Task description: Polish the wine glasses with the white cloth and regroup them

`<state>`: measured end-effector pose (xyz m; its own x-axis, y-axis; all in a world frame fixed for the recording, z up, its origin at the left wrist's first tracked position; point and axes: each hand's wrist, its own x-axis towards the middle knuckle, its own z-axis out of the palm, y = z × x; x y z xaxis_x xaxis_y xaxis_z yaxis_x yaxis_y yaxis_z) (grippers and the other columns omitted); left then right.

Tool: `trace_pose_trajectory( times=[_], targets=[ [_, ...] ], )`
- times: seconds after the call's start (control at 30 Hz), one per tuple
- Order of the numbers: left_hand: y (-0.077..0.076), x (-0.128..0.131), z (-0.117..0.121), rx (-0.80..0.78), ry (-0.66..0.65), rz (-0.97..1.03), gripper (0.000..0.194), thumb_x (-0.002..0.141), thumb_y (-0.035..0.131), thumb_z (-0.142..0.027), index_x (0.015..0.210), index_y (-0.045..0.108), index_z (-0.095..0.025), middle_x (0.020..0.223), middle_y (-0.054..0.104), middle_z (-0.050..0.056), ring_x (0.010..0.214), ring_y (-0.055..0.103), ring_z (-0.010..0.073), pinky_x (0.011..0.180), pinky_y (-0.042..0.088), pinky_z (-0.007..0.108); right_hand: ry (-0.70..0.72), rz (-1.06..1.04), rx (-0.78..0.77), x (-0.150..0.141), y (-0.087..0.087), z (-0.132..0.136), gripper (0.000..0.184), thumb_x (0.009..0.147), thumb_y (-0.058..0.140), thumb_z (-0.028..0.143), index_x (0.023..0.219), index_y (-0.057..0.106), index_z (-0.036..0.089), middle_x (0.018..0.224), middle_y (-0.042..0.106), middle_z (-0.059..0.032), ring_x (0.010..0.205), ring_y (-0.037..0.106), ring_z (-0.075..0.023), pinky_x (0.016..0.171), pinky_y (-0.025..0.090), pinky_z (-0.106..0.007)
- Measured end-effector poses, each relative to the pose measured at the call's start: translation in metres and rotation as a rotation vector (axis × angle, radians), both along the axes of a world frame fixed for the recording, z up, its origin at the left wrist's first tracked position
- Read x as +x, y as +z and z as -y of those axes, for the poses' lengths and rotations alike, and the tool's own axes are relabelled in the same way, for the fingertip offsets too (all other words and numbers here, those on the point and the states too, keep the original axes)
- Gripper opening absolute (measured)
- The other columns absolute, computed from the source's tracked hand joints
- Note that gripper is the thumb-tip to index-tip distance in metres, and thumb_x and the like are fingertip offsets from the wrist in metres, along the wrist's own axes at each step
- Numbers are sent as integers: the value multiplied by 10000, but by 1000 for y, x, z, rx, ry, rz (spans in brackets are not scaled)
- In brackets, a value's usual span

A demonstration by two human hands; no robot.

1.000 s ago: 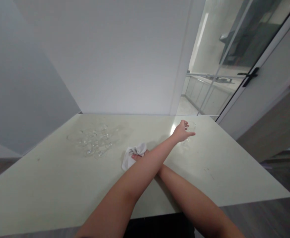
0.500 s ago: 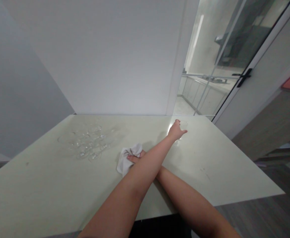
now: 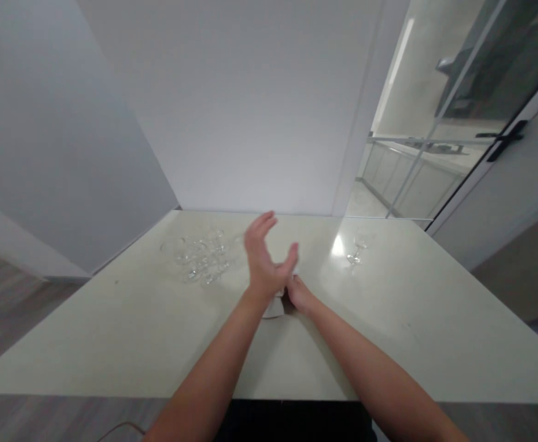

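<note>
Hands first: the left hand is raised above the counter with fingers spread and empty, palm turned toward the right. The right hand sits low behind it, largely hidden; it rests on a white cloth, and whether its fingers are closed on the cloth cannot be told. Both forearms are bare and converge toward the centre of the counter.

The cloth is soft, crumpled fabric; only a small white corner shows below the left wrist, lying on the counter near its middle.

Beyond the hands, to the left, a cluster of clear glasses stands closely grouped; the glass is transparent and thin, showing mainly as bright rims and highlights. To the right, well apart from the cluster, a single stemmed glass stands upright beside a bright reflection.

The counter is a pale cream slab, smooth and slightly glossy, with a straight near edge. Plain white walls meet in a corner behind it. At far right, a glazed door with a dark frame and black handle shows a kitchen beyond. Wood-toned flooring shows at lower left.
</note>
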<state>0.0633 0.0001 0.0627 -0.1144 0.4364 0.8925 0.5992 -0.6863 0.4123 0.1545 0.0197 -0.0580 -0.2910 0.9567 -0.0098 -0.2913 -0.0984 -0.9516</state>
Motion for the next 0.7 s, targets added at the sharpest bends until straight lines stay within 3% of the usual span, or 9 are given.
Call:
trace_pose_trajectory(
  times=[0.07,0.13,0.23,0.43,0.53,0.7],
  targets=[
    [-16,-49,-4,90,270,116,574,780,648,-344,1258,381,-172,1324,456,159,1280,438,285,1113,286,500,-31,-16,-56,-3,-1,1,564,748,618,697,1018,675,206,1002,735,-63,1050,647,-255,1004,448,-440],
    [-31,-86,-12,75,453,167,592,760,647,-349,1240,361,-153,1306,442,176,1276,430,285,1113,277,495,-85,-68,-89,-6,0,1,599,719,618,730,1015,683,214,1039,733,-62,1106,631,-254,1060,401,-438],
    [-41,-112,-20,-58,615,213,626,738,658,-357,1243,347,-153,1333,412,189,1303,387,299,1114,257,497,-119,-187,-98,-10,4,0,644,682,593,778,990,687,221,1007,741,-60,1138,623,-258,1069,402,-420],
    [-24,-104,-3,-478,757,52,520,693,708,-356,1127,475,-190,1456,338,184,1368,264,394,1047,239,610,-153,-225,-70,-8,11,-3,600,690,566,751,968,668,229,958,748,-63,1126,636,-267,1003,472,-411],
    [-18,-103,13,-507,773,-91,439,724,694,-349,1082,513,-170,1433,373,201,1350,282,409,1028,239,635,-149,-234,-56,-8,10,-2,586,701,574,735,984,664,229,977,747,-61,1120,639,-260,1013,463,-404],
    [-22,-118,33,-523,722,-253,169,771,637,-248,908,580,-167,1373,422,198,1306,333,435,981,329,643,-139,-219,-46,-10,11,2,547,742,541,722,959,668,236,986,743,-59,1164,613,-251,1042,435,-397]
  ],
)
